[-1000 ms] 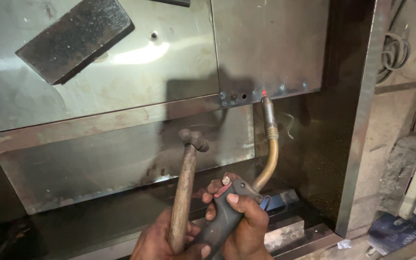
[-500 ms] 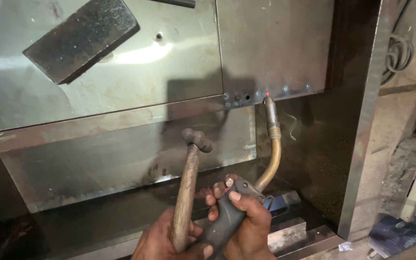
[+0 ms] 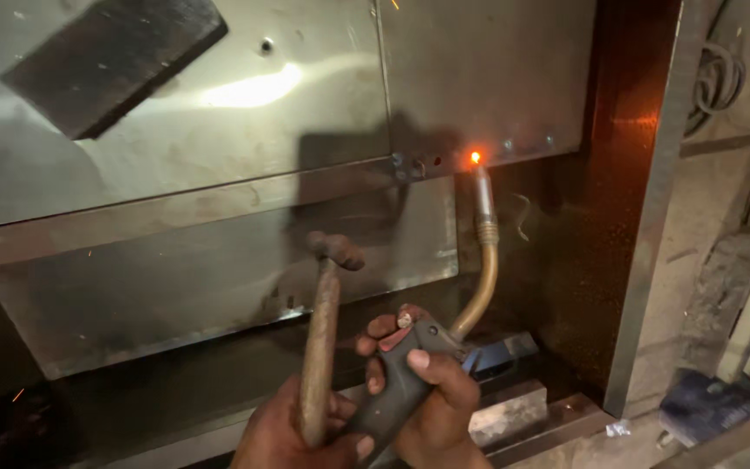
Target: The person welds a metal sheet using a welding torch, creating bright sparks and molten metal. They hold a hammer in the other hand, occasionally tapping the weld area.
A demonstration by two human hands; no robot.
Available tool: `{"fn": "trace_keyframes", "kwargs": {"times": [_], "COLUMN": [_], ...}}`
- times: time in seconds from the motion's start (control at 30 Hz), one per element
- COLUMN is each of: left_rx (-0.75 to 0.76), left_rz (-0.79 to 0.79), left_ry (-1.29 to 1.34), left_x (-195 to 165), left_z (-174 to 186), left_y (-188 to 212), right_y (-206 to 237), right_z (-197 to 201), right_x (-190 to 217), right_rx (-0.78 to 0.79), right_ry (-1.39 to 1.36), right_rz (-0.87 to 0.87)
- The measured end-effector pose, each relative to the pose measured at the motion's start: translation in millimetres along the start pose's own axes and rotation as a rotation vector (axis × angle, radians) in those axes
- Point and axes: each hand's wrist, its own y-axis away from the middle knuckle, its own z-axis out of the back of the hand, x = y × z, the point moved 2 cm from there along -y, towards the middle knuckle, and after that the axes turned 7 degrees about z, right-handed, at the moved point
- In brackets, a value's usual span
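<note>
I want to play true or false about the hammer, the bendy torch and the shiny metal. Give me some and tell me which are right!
1. The left hand holds a hammer by its wooden handle. True.
2. The hammer head points down at the floor. False: it points up.
3. The right hand grips the welding torch. True.
4. The torch tip is far from the metal sheet. False: it sits at the sheet's lower edge, where an orange spark glows.
5. The torch neck is curved. True.

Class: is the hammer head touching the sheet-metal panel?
Cannot tell. The head view shows the hammer head in front of the sheet-metal panel, but one camera cannot show a gap or contact.
</note>
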Motion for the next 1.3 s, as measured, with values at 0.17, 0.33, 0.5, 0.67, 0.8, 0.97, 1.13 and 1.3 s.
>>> {"fn": "trace_keyframes", "kwargs": {"times": [0.17, 0.33, 0.5, 0.67, 0.8, 0.97, 1.13, 1.3], "left_rx": [0.144, 0.111, 0.121, 0.379, 0.192, 0.218, 0.128, 0.068], "left_rz": [0.128, -0.075, -0.004, -0.219, -0.163, -0.146, -0.069, 0.002], "left_ry": [0.154, -0.004, 0.157, 0.139, 0.153, 0.112, 0.091, 0.044], "left_x": [18, 26, 38, 34, 37, 37, 38, 38], "left_z": [7, 11, 6, 3, 0, 2, -1, 0], "left_y": [-6, -9, -13, -20, -20, -24, -18, -20], "right_y": [3, 7, 3, 0, 2, 0, 2, 1], "right_z": [4, 4, 1, -1, 2, 4, 1, 1], "right_x": [-5, -3, 0, 2, 2, 2, 6, 6], "right_rx": [0.054, 0.100, 0.107, 0.113, 0.070, -0.006, 0.020, 0.016], "right_ry": [-0.017, -0.024, -0.030, -0.002, 0.000, 0.029, 0.031, 0.055], "right_rz": [-0.017, 0.003, -0.017, -0.007, -0.006, -0.044, -0.059, -0.034]}}
